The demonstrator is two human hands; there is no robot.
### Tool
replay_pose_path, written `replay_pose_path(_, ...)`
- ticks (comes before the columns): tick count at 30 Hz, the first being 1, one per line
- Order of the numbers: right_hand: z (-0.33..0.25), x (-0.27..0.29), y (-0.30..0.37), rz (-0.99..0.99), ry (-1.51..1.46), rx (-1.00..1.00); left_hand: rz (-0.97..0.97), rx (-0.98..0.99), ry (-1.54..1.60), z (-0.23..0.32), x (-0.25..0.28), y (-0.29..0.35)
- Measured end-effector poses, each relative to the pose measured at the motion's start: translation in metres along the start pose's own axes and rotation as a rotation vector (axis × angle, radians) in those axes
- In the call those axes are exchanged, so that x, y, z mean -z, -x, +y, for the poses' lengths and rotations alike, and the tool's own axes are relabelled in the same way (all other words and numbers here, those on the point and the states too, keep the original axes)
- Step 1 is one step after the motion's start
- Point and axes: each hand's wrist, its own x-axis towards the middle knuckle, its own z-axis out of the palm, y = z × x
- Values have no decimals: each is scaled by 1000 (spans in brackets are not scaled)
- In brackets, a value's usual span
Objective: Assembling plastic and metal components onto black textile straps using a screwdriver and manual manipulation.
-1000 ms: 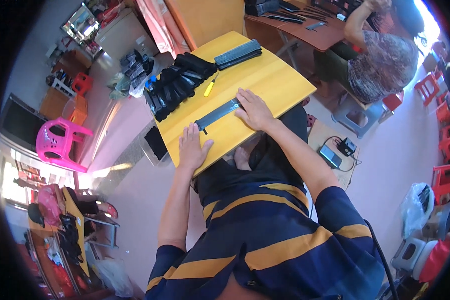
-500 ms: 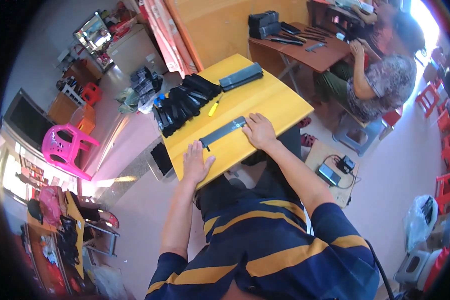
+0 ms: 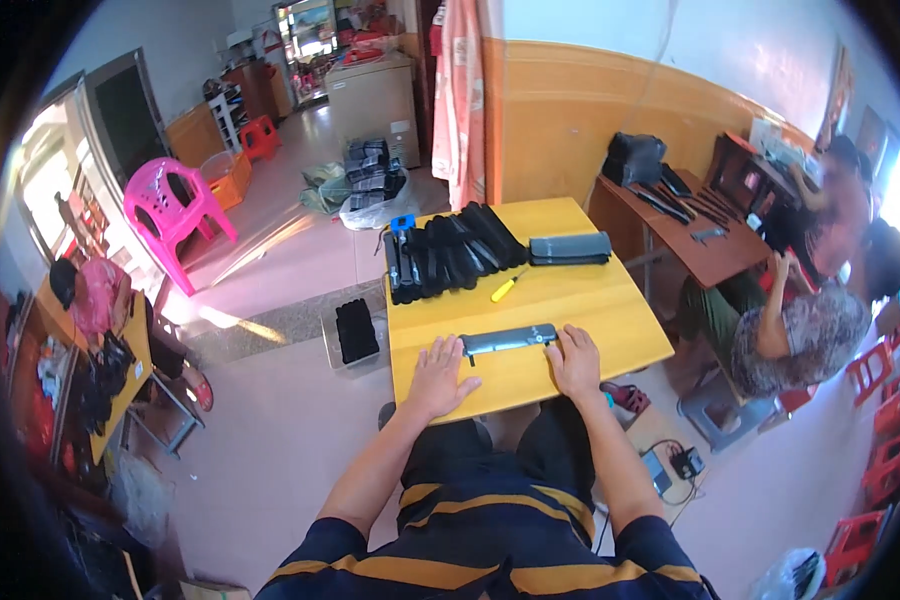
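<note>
A flat, dark grey strip-like sleeve (image 3: 508, 340) lies across the near part of the yellow table (image 3: 610, 345), with a small black tab sticking out by its left end. My left hand (image 3: 440, 378) rests flat at that end, fingers stretched and thumb apart. At the other end, my right hand (image 3: 574, 362) touches the strip with its fingertips, fingers slightly bent and apart. Beyond the strip lies a yellow-handled tool (image 3: 504, 290). A row of black bundled pieces (image 3: 455, 250) fills the far left, beside a stack of grey folded pieces (image 3: 570, 248).
A clear bin with black pieces (image 3: 356, 332) stands left of the table. On the right, a person (image 3: 800, 330) sits at a brown table (image 3: 685, 225) with black items. A pink chair (image 3: 175, 205) stands at the left. Cables and a device (image 3: 660, 470) lie low at right.
My view has tilted up and turned, so the table appears lower and straighter. Both hands stay at the two ends of the grey strip, which remains on the table.
</note>
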Motion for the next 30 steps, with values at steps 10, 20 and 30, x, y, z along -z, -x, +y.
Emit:
replay_pose_path(10, -10, -8, -24, 4, -16, 10, -28, 18, 54, 4, 8, 2)
replay_pose_path(20, -82, -75, -97, -100, 148, 216, -38, 17, 64, 8, 10, 0)
replay_pose_path(30, -10, -69, -96, -193, 461, -27, 3, 67, 97, 0, 12, 8)
